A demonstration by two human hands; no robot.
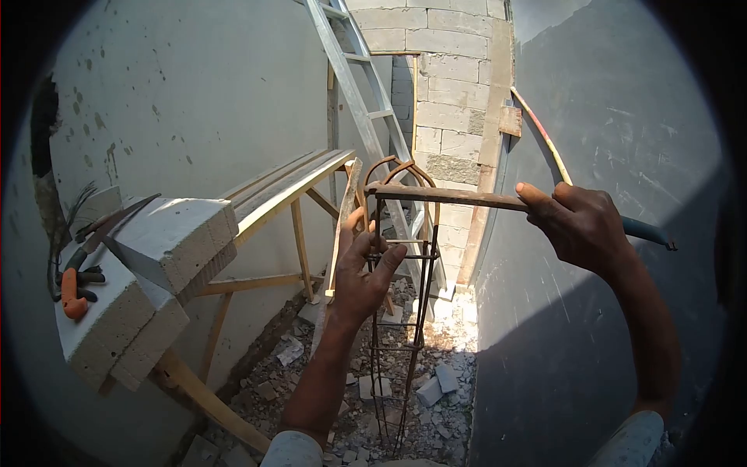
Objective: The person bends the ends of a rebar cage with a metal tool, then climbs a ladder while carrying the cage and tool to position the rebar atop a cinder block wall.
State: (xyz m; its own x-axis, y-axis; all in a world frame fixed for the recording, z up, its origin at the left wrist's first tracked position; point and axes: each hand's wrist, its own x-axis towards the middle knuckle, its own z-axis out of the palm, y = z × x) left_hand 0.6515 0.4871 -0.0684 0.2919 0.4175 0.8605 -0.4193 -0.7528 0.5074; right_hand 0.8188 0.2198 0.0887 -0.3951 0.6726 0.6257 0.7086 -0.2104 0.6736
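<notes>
A rusty rebar cage stands upright in front of me, its top bars bent into hooks. My left hand grips one vertical bar of the cage near a horizontal tie. My right hand holds a long rusty metal bending tool with a blue-green handle. The tool lies horizontal, and its far end sits on the top of the cage's bars.
A stack of grey concrete blocks at left carries orange-handled pliers. A wooden scaffold plank runs along the left wall. An aluminium ladder leans toward the block wall. Rubble covers the narrow floor.
</notes>
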